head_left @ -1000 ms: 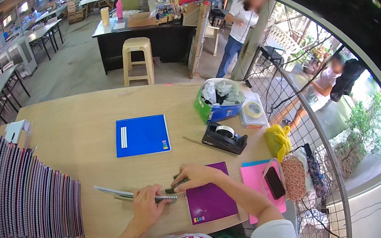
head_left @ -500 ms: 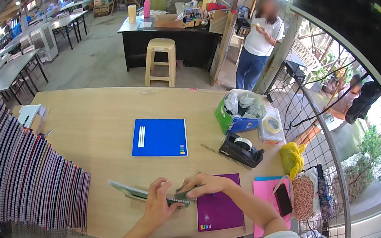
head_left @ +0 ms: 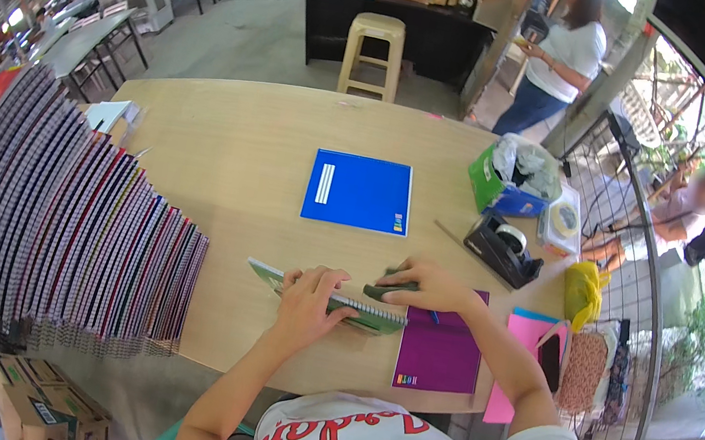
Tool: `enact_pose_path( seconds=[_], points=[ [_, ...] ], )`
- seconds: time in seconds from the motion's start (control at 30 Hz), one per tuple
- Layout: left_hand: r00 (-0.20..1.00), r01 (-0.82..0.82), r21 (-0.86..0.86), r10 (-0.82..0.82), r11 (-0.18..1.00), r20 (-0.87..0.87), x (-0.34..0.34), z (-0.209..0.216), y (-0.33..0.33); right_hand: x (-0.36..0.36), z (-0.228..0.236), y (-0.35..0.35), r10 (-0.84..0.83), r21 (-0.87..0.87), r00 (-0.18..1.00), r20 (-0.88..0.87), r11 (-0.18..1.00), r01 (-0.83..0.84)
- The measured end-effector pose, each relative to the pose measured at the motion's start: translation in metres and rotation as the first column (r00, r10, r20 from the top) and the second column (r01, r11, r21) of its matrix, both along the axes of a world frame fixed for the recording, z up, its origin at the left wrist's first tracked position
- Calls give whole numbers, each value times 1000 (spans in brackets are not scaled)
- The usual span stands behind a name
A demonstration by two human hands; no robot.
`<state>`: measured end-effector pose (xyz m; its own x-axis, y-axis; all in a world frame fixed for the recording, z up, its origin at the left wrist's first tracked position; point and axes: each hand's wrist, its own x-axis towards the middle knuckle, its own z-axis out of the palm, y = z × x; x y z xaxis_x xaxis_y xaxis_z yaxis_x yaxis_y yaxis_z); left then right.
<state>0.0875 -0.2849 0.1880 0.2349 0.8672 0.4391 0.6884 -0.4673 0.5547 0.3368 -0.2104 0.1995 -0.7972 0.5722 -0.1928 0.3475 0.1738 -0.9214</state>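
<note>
My left hand is closed on a green spiral notebook, which stands tilted on its long edge with the wire coil uppermost. Just beyond the coil's right end, my right hand grips a small dark green object, soft-looking, whose kind I cannot make out. Under my right forearm lies a purple notebook, with a blue pen across its upper part. Farther off, a blue notebook lies flat in the middle of the table.
Many-layered spiral notebooks form a tall stack at the left. On the right are a tape dispenser, a green-blue box with plastic bags, a yellow bundle and a phone on pink sheets. A person stands beyond the table.
The whole view has shifted, with the table now higher and farther right. My right hand, with the dark green object, has drawn away from the green notebook's coil.
</note>
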Motion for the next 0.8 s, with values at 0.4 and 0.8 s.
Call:
enact_pose_path(
  seconds=[0.4,0.8],
  points=[
    [930,-322,201,349,925,-117,-19,23,-10,-34,23,13,-34,157,997,66,987,23],
    [923,-240,-56,245,969,297,-63,-27,12,-56,2,15,24,111,997,68,993,-31]
  ],
)
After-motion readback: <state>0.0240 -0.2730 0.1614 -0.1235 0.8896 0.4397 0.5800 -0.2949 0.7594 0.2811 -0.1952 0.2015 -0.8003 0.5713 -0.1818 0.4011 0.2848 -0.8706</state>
